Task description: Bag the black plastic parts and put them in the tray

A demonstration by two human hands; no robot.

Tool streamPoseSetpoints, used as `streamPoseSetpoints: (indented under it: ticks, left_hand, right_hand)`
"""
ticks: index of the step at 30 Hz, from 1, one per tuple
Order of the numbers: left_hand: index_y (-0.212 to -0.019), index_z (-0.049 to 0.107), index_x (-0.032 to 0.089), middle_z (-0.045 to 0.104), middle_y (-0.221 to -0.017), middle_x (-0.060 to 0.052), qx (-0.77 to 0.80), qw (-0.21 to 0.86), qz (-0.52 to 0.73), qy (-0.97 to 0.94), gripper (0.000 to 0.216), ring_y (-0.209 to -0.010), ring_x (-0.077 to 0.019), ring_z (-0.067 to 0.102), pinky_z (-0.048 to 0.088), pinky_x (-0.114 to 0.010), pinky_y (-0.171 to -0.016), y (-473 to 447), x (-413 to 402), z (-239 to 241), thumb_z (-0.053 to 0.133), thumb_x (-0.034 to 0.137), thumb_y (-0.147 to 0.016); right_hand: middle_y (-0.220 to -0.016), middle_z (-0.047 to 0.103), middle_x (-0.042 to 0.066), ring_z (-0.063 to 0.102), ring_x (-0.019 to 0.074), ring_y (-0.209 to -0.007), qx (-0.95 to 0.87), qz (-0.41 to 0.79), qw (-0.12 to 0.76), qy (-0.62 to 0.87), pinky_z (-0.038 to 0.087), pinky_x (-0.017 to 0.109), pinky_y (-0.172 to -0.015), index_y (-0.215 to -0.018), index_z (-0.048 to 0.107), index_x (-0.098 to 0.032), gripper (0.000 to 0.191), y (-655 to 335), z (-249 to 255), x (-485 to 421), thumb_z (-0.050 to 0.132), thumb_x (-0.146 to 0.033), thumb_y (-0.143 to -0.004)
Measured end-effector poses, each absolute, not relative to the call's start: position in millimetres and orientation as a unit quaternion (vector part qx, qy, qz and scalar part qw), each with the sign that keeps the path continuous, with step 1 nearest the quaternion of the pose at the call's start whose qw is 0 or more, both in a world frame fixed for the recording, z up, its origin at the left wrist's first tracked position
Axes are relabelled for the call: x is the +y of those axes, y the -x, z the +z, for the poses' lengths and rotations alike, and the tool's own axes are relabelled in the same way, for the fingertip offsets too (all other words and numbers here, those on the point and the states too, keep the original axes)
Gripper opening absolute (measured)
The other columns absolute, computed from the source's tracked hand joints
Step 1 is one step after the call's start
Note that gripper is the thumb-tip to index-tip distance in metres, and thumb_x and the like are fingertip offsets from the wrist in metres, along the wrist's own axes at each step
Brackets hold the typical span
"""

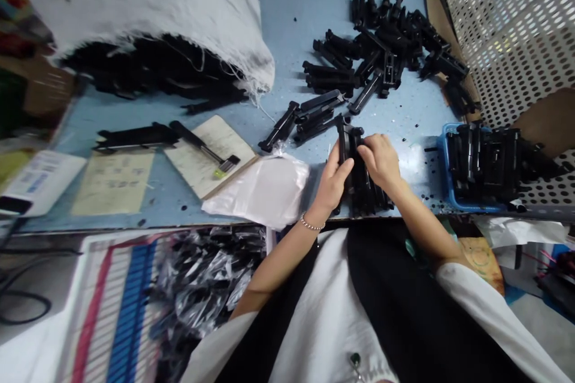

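Observation:
My left hand (332,181) and my right hand (381,158) both grip a bundle of long black plastic parts (359,182) stood together at the near edge of the blue table (287,6). The left hand's fingers wrap the bundle's left side, and a bead bracelet sits on that wrist. From the right, the other hand's fingers close over the top. A clear plastic bag (263,190) lies just left of the left hand. More loose black parts (381,48) are scattered beyond the hands.
A white woven sack (148,0) spilling black parts lies at the far left. A blue tray (449,185) full of black parts sits at the right. A perforated metal panel (516,30) stands at the right. Bagged parts (202,287) fill a striped sack below the table.

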State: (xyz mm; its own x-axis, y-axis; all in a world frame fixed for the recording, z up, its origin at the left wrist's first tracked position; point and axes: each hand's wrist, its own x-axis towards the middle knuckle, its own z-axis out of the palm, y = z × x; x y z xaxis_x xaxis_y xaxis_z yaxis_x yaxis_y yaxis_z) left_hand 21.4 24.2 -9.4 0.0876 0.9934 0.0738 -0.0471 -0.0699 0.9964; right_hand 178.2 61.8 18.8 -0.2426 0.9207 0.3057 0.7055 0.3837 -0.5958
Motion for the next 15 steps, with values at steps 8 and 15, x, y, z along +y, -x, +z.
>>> streamPoseSetpoints:
  ticks: [8, 15]
  left_hand:
    - [-0.160, 0.024, 0.028, 0.032, -0.165, -0.009, 0.449, 0.431, 0.481, -0.618, 0.068, -0.154, -0.0273, 0.027, 0.021, -0.047, -0.129, -19.0, 3.3, 7.5, 0.048, 0.051, -0.100]
    - [-0.159, 0.023, 0.032, 0.029, -0.166, -0.007, 0.511, 0.457, 0.503, -0.526, 0.073, -0.156, -0.0271, 0.025, 0.022, -0.045, -0.129, 3.3, 13.1, -5.9, 0.053, 0.056, -0.097]
  right_hand:
    - [-0.080, 0.051, 0.004, 0.052, 0.0221, -0.079, -0.725, 0.232, 0.393, 0.516, 0.045, 0.039, -0.077, -0.087, 0.051, -0.025, 0.058, -169.9, 9.3, 72.5, 0.021, -0.074, -0.098]
    - [-0.075, 0.053, 0.002, 0.052, 0.0192, -0.070, -0.713, 0.375, 0.345, 0.483, 0.047, 0.035, -0.068, -0.081, 0.050, -0.024, 0.054, -154.1, 8.6, 37.8, 0.022, -0.065, -0.103]
